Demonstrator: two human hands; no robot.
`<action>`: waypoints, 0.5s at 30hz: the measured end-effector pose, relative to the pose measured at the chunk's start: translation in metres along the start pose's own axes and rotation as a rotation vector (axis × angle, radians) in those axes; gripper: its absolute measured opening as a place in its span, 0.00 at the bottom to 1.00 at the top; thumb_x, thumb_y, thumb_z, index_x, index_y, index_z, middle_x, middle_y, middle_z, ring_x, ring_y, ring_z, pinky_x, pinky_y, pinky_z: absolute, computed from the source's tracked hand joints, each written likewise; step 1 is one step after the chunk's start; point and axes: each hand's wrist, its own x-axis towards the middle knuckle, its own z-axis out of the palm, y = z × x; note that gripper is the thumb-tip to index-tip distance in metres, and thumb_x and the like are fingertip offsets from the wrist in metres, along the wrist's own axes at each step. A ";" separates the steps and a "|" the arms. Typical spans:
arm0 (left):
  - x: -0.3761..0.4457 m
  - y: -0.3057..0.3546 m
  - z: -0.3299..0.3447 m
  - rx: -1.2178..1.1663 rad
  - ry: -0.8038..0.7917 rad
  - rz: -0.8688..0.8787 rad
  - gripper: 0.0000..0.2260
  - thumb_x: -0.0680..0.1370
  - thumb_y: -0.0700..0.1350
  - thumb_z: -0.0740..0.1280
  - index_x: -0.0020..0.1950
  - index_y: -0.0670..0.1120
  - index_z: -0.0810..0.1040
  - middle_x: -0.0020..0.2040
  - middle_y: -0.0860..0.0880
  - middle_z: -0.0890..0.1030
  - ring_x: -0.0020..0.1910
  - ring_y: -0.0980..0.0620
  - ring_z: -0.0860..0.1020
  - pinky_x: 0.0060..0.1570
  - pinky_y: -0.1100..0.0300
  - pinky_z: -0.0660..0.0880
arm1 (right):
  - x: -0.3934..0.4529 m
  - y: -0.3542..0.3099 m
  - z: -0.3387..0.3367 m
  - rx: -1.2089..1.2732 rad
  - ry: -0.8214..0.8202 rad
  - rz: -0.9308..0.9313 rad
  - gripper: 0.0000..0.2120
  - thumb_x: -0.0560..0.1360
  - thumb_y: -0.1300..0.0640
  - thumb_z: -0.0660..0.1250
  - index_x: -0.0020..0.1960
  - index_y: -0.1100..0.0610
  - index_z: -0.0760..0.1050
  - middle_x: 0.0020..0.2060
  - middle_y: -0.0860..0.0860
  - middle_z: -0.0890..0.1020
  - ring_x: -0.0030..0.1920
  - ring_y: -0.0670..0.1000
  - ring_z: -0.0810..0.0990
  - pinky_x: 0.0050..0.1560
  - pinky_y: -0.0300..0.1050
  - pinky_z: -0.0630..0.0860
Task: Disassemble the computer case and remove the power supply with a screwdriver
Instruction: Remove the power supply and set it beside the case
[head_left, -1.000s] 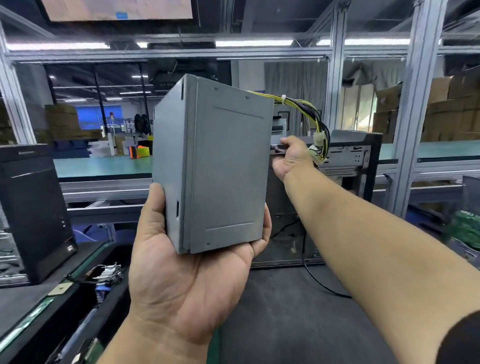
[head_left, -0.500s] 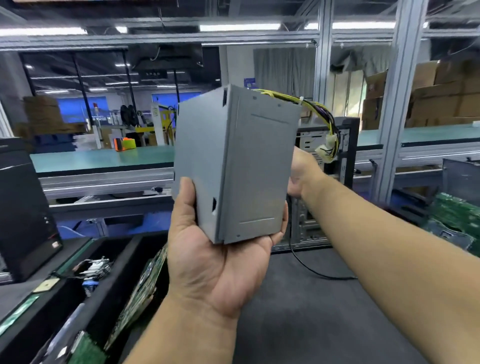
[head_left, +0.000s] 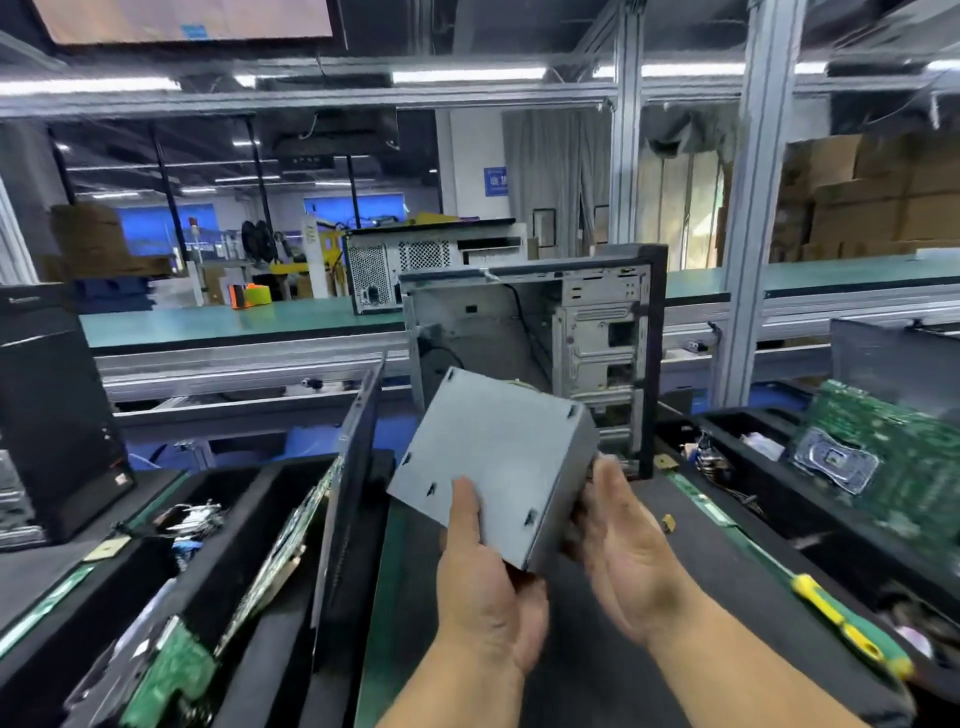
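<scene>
I see the workbench (head_left: 613, 639), a dark mat surface, running under everything. Standing upright toward its far edge is the computer case (head_left: 535, 343), its side open toward me and the bay inside bare metal with a black cable hanging. A second, closed black tower (head_left: 47, 415) stands at the bench's left edge. Along the left side a dark tray (head_left: 260, 649) holds circuit boards on edge, and a flat black panel (head_left: 348, 499) leans upright between that tray and the middle of the bench. At the right edge another tray carries a green motherboard (head_left: 883, 457), lying tilted.

The power supply (head_left: 493, 462), a plain grey metal box, is out of the case, held in the air in front of it above the middle of the bench and tilted, one broad face up. My left hand (head_left: 488, 587) grips its near corner from below, the thumb laid flat on the top face and the other fingers hidden underneath. My right hand (head_left: 618, 535) lies against the box's right side, palm toward it, fingers straight and close together; their tips are hidden behind the box.

The screwdriver (head_left: 852, 629), green shaft with a yellow handle, lies near the bench's right edge, well apart from both hands.
</scene>
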 end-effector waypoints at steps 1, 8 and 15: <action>-0.004 -0.007 -0.006 0.029 0.014 0.015 0.24 0.79 0.58 0.66 0.72 0.49 0.75 0.62 0.41 0.84 0.60 0.39 0.83 0.61 0.41 0.79 | 0.000 0.004 0.003 0.000 0.035 0.028 0.45 0.65 0.31 0.78 0.75 0.46 0.68 0.67 0.52 0.81 0.66 0.57 0.81 0.64 0.63 0.77; -0.012 -0.024 -0.059 0.166 0.050 0.145 0.31 0.71 0.55 0.77 0.72 0.59 0.69 0.62 0.46 0.84 0.61 0.43 0.83 0.63 0.39 0.77 | -0.001 0.031 -0.022 0.296 -0.016 0.125 0.39 0.64 0.58 0.75 0.74 0.60 0.71 0.68 0.66 0.77 0.65 0.68 0.78 0.66 0.69 0.75; -0.010 -0.026 -0.084 0.415 0.084 0.348 0.40 0.61 0.50 0.83 0.68 0.55 0.68 0.60 0.53 0.84 0.58 0.53 0.84 0.55 0.57 0.80 | -0.005 0.052 -0.038 0.422 -0.101 0.302 0.29 0.72 0.52 0.76 0.70 0.61 0.78 0.70 0.65 0.76 0.68 0.66 0.77 0.66 0.65 0.75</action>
